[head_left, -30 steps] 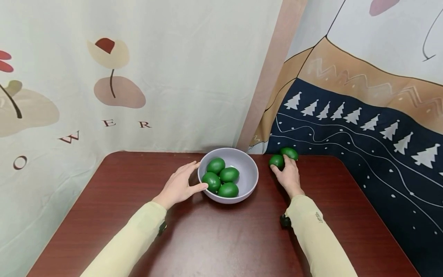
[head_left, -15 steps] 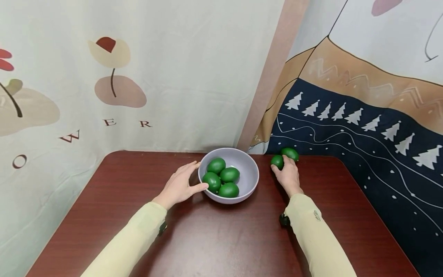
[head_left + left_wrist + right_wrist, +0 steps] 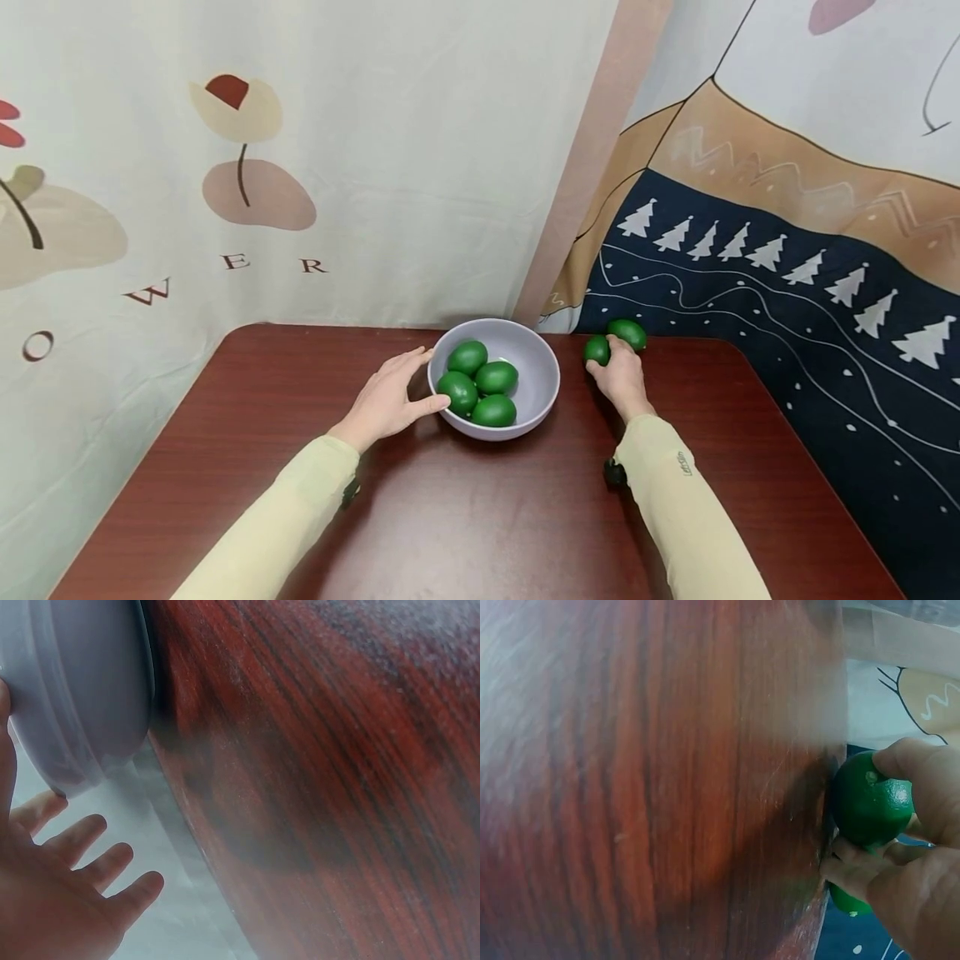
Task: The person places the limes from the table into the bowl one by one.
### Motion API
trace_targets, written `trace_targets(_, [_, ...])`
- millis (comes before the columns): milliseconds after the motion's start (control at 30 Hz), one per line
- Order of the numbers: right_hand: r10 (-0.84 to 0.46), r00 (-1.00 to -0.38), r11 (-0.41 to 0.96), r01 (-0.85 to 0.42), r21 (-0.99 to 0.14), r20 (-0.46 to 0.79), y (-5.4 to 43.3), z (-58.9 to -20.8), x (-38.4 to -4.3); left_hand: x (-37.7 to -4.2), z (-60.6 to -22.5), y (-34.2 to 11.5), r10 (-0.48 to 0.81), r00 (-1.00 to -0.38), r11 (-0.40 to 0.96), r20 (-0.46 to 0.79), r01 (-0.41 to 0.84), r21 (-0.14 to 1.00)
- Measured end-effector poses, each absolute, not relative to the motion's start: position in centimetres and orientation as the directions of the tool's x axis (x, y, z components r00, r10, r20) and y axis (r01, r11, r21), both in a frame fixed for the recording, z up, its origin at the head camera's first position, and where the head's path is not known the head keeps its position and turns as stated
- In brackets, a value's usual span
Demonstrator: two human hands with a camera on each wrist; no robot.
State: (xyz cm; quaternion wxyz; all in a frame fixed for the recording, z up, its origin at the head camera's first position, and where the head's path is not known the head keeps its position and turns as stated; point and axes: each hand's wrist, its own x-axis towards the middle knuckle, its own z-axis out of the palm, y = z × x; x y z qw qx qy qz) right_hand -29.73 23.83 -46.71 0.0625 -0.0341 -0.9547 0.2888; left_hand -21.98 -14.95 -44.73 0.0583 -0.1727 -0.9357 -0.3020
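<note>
A lavender bowl (image 3: 534, 387) stands at the back middle of the table and holds several green limes (image 3: 497, 377). My left hand (image 3: 384, 402) touches the bowl's left side, thumb at the front rim and a fingertip farther back. In the left wrist view that hand's fingers (image 3: 116, 862) are spread and fairly straight, one tip at the bowl's rim. At the back right edge my right hand (image 3: 624, 375) grips a lime (image 3: 874, 799) between thumb and fingers. A second lime (image 3: 627, 334) lies just beyond it, partly hidden by the fingers in the right wrist view.
The dark red wooden table (image 3: 480, 517) ends close behind the bowl and limes. A pale printed curtain (image 3: 405, 167) hangs behind it, and a navy cloth with white trees (image 3: 750, 333) hangs on the right.
My right hand stays at the lime, which has shifted very slightly left in the last half second. The left hand and bowl hold their places.
</note>
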Motion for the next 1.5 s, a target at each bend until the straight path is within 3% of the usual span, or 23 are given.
trace_targets(1033, [0.042,-0.999,0.822,0.016,-0.569,0.034,23.5,-45.9,-29.1,-21.9,-44.6,-15.0,0.291,-0.935,0.760,0.203,0.355,0.545])
trace_targets(1500, [0.054,-0.996,0.813,0.002,-0.582,0.072,23.0,-46.4,-27.4,-21.7,-44.5,-14.9,0.287,-0.937,0.762,0.201,0.350,0.545])
